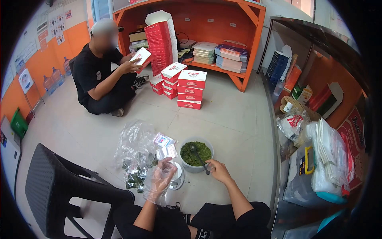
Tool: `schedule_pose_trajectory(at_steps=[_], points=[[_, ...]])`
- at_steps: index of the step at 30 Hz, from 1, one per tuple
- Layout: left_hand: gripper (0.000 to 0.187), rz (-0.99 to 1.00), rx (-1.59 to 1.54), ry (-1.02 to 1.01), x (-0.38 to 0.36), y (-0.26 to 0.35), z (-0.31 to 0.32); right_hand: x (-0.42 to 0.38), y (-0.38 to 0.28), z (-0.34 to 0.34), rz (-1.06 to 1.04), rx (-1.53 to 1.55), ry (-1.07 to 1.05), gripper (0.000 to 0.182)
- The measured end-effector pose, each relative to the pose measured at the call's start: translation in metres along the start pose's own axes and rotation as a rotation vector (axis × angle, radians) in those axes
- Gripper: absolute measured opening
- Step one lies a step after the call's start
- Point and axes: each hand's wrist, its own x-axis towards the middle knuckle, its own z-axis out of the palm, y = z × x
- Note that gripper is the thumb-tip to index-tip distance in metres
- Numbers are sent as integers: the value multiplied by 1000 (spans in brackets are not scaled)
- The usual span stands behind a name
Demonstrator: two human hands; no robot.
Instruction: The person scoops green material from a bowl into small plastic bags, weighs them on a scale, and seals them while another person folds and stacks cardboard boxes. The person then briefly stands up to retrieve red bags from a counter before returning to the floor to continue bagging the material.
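A grey-white tub (211,145) of chopped green leafy stuff (202,153) stands on the floor before me. A black spoon (194,149) leans in it, its handle slanting over the near rim. My right hand (219,172) is bare, its fingertips closed at the spoon's handle. Over a small white scale (177,185) rises my left hand (160,180) in a clear plastic glove, fingers loosely curled and apart, with nothing plainly in it. Just beyond it lie small printed packets (164,140). Filled clear pouches of something dark green (136,178) lie to its left.
Crumpled clear plastic (136,139) spreads left of the scale. A black stool (59,187) stands close at my left. Another person (99,71) sits ahead holding a box, beside stacked red-and-white boxes (191,89). A laden metal shelf (277,159) runs along my right.
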Motion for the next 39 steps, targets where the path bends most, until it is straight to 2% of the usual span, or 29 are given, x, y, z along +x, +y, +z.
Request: schedule_pose_trajectory(at_steps=[1, 6, 8, 12, 15, 17, 18, 20, 21, 23, 24, 25, 27, 29, 31, 32, 33, 35, 39], points=[[42, -31, -92, 41, -2, -4, -1, 1, 2, 0, 20, 45, -25, 40], [44, -43, -66, 64, -3, 8, -6, -9, -11, 1, 25, 80, -22, 35], [45, 31, -81, 77, -4, 10, -8, -17, -17, 2, 44, -21, -57, 29], [45, -5, -102, 57, -12, 19, -16, -45, -27, 2, 27, -43, -43, 24], [47, -2, -48, 27, -20, 22, -22, -73, -28, 6, 29, -50, -7, 20], [47, 38, -21, 25, -27, 22, -24, -93, -27, 16, 108, 45, 151, 16], [47, 41, -23, 24, -29, 20, -24, -101, -47, 15, 107, 43, 154, 16], [50, 9, -23, 6, -36, 13, -22, -120, -85, 15, 620, 545, 112, 17], [50, 9, -26, 10, -38, 4, -19, -125, -80, 21, 618, 541, 110, 17], [53, -85, -46, -40, -38, -6, -11, -129, -65, 34, 432, 321, 310, 14], [57, -125, -38, -64, -38, -4, -11, -122, -58, 37, 185, 59, 539, 12], [57, -125, -40, -61, -37, -2, -10, -121, -51, 37, 182, 57, 536, 12], [57, -130, 5, -58, -35, -1, -7, -109, -76, 17, 133, -133, 639, 12], [54, -103, -83, -62, -34, -10, 0, -98, -91, 11, 130, -95, 574, 11], [52, -80, -170, -70, -34, -22, 9, -91, -96, 15, -34, -6, 463, 16], [49, -94, -224, -95, -32, -23, 10, -91, -99, 15, -43, 2, 429, 18], [47, -109, -278, -118, -31, -24, 12, -92, -98, 17, -40, 2, 432, 18], [45, -133, -323, -87, -31, -22, 13, -97, -92, 20, -226, -164, 525, 17], [52, -106, -322, 25, -29, -14, 9, -114, -82, 27, -155, -208, 506, 17]])
